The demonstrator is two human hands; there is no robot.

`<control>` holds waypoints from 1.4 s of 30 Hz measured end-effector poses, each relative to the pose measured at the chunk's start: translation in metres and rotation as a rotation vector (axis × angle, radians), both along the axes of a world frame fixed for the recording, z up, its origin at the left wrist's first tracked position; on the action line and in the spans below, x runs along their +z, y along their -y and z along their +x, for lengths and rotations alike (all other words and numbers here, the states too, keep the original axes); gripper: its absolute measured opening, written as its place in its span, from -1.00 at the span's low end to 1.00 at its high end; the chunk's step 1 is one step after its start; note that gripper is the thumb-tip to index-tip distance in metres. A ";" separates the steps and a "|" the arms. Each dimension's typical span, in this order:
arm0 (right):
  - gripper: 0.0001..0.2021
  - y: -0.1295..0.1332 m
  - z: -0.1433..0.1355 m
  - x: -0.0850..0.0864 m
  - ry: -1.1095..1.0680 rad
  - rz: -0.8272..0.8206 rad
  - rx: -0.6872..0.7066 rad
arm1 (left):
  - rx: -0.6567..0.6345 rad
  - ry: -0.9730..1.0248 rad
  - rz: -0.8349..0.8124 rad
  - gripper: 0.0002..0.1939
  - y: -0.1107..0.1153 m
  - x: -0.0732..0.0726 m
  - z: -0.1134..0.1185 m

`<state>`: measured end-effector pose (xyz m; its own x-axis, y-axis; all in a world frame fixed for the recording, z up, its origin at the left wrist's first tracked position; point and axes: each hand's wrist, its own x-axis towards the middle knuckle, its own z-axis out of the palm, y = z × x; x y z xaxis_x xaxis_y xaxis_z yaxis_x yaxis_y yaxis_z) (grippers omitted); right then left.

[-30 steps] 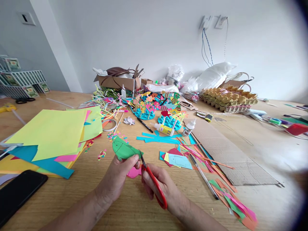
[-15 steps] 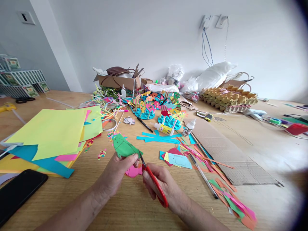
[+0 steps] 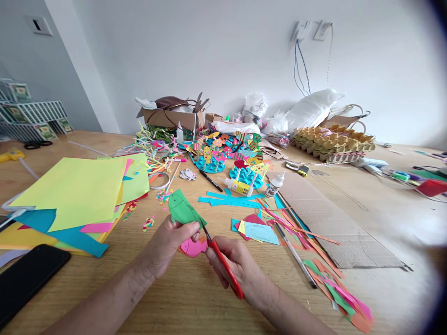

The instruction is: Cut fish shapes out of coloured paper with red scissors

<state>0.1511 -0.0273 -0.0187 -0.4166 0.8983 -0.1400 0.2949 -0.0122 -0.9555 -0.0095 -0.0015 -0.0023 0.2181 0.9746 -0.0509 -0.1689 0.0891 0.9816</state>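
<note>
My left hand point(image 3: 176, 239) pinches a green paper fish point(image 3: 182, 207) between thumb and fingers; pen lines mark its eye, gill and outline. Red-handled scissors point(image 3: 225, 267) are gripped in my right hand point(image 3: 237, 265), their blades at the fish's tail end. How far the blades are apart is hard to make out. Below the hands a pink paper fish point(image 3: 193, 247) lies on the wooden table, with a bit of orange showing under it. To the right lies a small stack of coloured paper pieces, topped by a light blue piece point(image 3: 261, 232) with a drawn fish.
Coloured paper sheets point(image 3: 77, 186) and a black phone point(image 3: 35, 279) lie at left. Glue bottles point(image 3: 275, 184), blue bases with paper fish point(image 3: 209, 164) and a marker point(image 3: 211, 180) stand or lie ahead. Rightward are paper strips, a pen point(image 3: 295, 255), cardboard point(image 3: 335, 223) and egg trays point(image 3: 331, 142).
The green fish has tilted, its head end now higher and slightly to the right. The scissors stay at its tail, and both hands have barely shifted.
</note>
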 end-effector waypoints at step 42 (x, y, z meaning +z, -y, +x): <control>-0.50 0.002 0.000 0.001 -0.137 -0.032 0.025 | 0.066 -0.057 0.020 -0.82 0.004 -0.009 0.004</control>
<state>0.1508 -0.0293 -0.0175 -0.4556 0.8835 -0.1085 0.1624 -0.0373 -0.9860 -0.0054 -0.0052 -0.0109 0.1512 0.9876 -0.0413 -0.1178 0.0595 0.9912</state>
